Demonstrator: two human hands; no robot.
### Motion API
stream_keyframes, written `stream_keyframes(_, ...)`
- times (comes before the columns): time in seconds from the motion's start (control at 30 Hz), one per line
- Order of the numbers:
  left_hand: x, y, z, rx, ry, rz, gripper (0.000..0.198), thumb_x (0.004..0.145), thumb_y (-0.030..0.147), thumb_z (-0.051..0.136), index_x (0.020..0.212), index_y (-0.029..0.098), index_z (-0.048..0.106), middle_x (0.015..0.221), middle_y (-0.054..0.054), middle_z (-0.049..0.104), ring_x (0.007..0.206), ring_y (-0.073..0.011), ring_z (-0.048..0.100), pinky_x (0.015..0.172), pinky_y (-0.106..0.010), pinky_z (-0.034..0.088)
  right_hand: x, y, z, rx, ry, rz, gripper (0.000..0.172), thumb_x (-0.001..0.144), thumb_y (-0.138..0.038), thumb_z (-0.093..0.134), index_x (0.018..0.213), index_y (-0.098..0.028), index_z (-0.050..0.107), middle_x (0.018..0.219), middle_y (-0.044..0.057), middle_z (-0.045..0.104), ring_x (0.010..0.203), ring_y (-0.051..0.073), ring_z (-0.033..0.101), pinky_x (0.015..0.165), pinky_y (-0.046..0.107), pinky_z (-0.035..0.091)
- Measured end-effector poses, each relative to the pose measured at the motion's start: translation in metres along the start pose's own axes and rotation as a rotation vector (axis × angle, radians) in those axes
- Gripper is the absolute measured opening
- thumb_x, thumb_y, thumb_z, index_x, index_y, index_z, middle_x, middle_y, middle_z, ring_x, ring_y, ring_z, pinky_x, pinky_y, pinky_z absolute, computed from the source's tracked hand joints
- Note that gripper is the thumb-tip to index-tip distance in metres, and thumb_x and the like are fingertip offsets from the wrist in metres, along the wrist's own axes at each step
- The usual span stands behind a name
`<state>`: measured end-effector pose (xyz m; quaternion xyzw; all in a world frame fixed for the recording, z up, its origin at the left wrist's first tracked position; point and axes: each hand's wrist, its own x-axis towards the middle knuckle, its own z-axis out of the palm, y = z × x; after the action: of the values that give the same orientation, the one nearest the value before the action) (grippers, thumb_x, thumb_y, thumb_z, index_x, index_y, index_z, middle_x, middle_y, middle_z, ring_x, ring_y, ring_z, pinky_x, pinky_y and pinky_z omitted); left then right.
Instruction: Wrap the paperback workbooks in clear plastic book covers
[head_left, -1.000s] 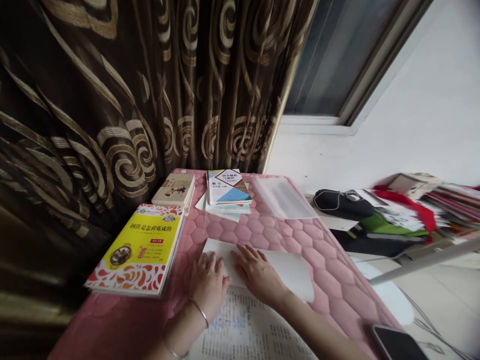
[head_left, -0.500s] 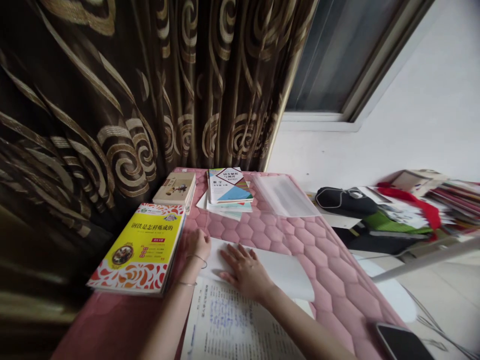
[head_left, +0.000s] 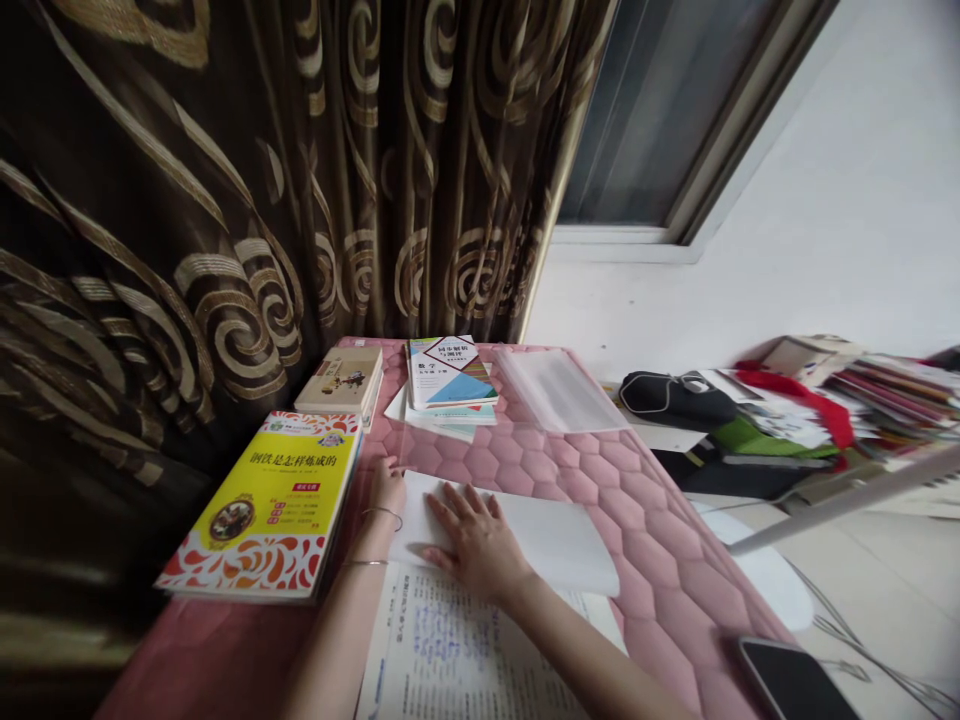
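Note:
A white paper sheet (head_left: 559,535) lies across the upper part of a printed page (head_left: 450,650) with blue handwriting. My right hand (head_left: 476,540) rests flat on this sheet, fingers spread. At the sheet's top left corner is my left hand (head_left: 387,492), its fingers curled together around the edge; the fingertips are partly hidden. Bracelets circle the left wrist. Just left of that hand lies a thick yellow book (head_left: 266,505) with a red and white patterned border.
Behind the yellow book is a tan book (head_left: 341,380). A maths workbook (head_left: 450,375) tops a small pile on the pink table cover (head_left: 570,470). Right of it lies a translucent plastic cover (head_left: 562,390). A dark phone-like device (head_left: 795,680) is near the right edge. Papers and bags sit beyond.
My view has shifted slightly, so the scene sits a little further left. My right hand stays spread on the sheet, and my left hand remains at its corner.

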<state>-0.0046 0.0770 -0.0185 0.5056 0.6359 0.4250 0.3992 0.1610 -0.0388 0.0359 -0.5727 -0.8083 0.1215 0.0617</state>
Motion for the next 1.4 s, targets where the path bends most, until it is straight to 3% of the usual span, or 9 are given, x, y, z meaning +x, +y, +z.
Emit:
stream_keyframes(0.17,-0.008,0.000,-0.004,-0.099,-0.049,0.011,0.033,0.073,0.013,0.052,0.104,0.014,0.064,0.111,-0.013,0.071,0.099,-0.0211,0.065,0.083,-0.030,0.050,0.003,-0.001,0.005,-0.005,-0.012,-0.013,0.085,0.083,-0.077,0.032,0.150,-0.026,0.031,0.154,0.015,0.033,0.139,0.039,0.026,0.109,0.059,0.021)
stream_keyframes(0.4,-0.009,-0.005,-0.005,-0.242,-0.096,-0.010,0.036,0.069,0.013,0.053,0.103,0.015,0.064,0.098,-0.008,0.072,0.090,-0.0196,0.066,0.079,-0.030,0.051,0.006,-0.001,0.006,-0.039,0.004,-0.004,0.083,0.083,-0.076,0.033,0.151,-0.029,0.029,0.155,0.014,0.031,0.139,0.038,0.028,0.109,0.058,0.023)
stream_keyframes(0.77,-0.013,0.005,-0.013,-0.128,-0.083,-0.028,0.030,0.071,0.013,0.049,0.096,0.015,0.066,0.106,-0.009,0.070,0.096,-0.0206,0.064,0.087,-0.032,0.048,0.009,-0.002,0.003,-0.004,0.016,0.028,0.086,0.084,-0.078,0.025,0.150,-0.025,0.032,0.155,0.014,0.031,0.139,0.037,0.029,0.108,0.058,0.024)
stream_keyframes(0.97,-0.015,0.012,-0.019,-0.080,-0.144,-0.045,0.033,0.070,0.013,0.048,0.097,0.016,0.065,0.106,-0.007,0.071,0.097,-0.0199,0.064,0.083,-0.029,0.050,0.008,-0.002,-0.001,0.003,0.036,-0.011,0.083,0.085,-0.076,0.029,0.150,-0.024,0.033,0.153,0.014,0.035,0.137,0.035,0.032,0.108,0.054,0.026)
stream_keyframes(1.4,-0.017,0.013,-0.013,-0.023,-0.141,-0.101,0.027,0.073,0.018,0.052,0.099,0.016,0.061,0.101,-0.006,0.068,0.098,-0.0209,0.062,0.085,-0.031,0.047,0.008,-0.005,0.007,0.032,0.086,-0.085,0.077,0.088,-0.073,0.027,0.148,-0.025,0.036,0.152,0.012,0.039,0.136,0.035,0.034,0.107,0.054,0.028)
